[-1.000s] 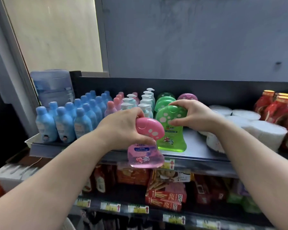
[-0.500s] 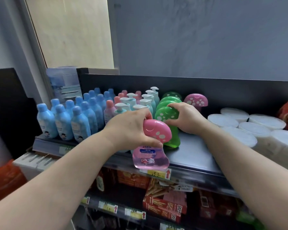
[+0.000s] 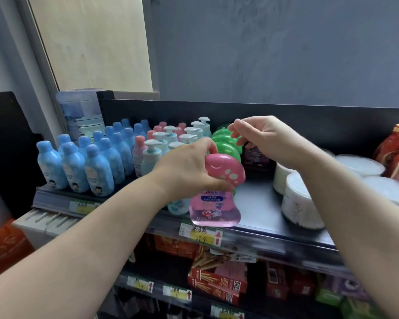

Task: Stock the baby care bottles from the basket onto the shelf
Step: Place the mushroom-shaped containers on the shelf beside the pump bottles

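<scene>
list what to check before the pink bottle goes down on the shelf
1. Grip of left hand on pink bottle: ok.
2. Pink bottle roughly upright: ok.
3. Bare shelf spot right of green bottles: ok.
4. The right hand above that spot, holding nothing: ok.
5. Room left by cotton swab tubs: ok.
6. Pink cap shut tight: cannot tell.

A shop: price tags (image 3: 199,233) line the shelf (image 3: 258,203) edges, with rows of identical blue bottles (image 3: 98,171) (snack boxes (image 3: 217,284) below).
</scene>
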`<action>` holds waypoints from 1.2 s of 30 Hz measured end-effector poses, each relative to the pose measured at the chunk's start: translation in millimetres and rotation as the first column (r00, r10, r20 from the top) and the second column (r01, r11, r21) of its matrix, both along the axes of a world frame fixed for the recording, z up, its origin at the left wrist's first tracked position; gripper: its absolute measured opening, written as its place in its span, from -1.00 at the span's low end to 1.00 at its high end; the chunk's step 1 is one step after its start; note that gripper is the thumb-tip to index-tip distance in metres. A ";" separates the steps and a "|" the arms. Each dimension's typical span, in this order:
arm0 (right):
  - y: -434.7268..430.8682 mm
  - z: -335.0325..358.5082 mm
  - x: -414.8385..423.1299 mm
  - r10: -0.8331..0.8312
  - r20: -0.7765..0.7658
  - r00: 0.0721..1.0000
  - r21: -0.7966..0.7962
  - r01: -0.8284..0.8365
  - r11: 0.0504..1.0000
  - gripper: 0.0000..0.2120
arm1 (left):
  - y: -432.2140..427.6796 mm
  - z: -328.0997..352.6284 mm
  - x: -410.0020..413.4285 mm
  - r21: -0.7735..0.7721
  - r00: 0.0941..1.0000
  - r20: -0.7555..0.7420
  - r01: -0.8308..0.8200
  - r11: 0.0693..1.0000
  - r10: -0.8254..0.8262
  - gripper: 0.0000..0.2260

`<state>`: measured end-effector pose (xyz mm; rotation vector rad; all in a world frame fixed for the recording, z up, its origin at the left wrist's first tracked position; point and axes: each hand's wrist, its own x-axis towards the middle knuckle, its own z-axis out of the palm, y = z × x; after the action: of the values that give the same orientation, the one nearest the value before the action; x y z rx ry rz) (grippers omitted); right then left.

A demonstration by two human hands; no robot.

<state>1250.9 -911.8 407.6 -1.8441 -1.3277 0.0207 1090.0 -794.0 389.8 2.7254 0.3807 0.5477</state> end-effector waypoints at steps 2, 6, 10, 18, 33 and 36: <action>-19.2 10.3 -10.5 0.148 -0.131 0.980 -0.131 -0.165 0.978 -0.56 | -6.8 -0.8 12.1 -0.030 1.000 0.028 0.005 1.000 -0.004 -0.33; -33.1 7.7 -6.6 0.051 0.051 0.997 -0.402 -0.026 0.915 -0.58 | -23.8 -8.3 39.5 -0.072 0.997 0.041 0.065 0.995 -0.063 -0.20; -41.2 1.3 8.0 0.025 0.112 0.993 -0.454 0.029 0.891 -0.72 | -32.4 -17.7 62.9 -0.081 0.993 0.069 0.099 0.992 -0.093 -0.13; -47.8 -17.3 46.1 -0.074 0.148 0.986 -0.371 0.124 0.920 -0.78 | -15.8 -20.0 80.2 0.063 0.993 0.009 0.113 0.992 -0.114 -0.05; 3.3 -20.9 119.4 -0.222 0.216 0.951 -0.404 0.294 0.866 -0.67 | 6.0 -22.5 104.2 0.366 0.990 -0.099 -0.057 0.929 0.099 -0.54; 10.6 -21.1 128.1 -0.233 0.227 0.946 -0.404 0.309 0.861 -0.71 | 7.0 -22.5 103.7 0.361 0.991 -0.089 -0.059 0.931 0.098 -0.55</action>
<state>1379.0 -901.2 386.4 -2.4539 -1.2311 0.0105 1193.6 -787.0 367.2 3.1114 0.4580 0.5403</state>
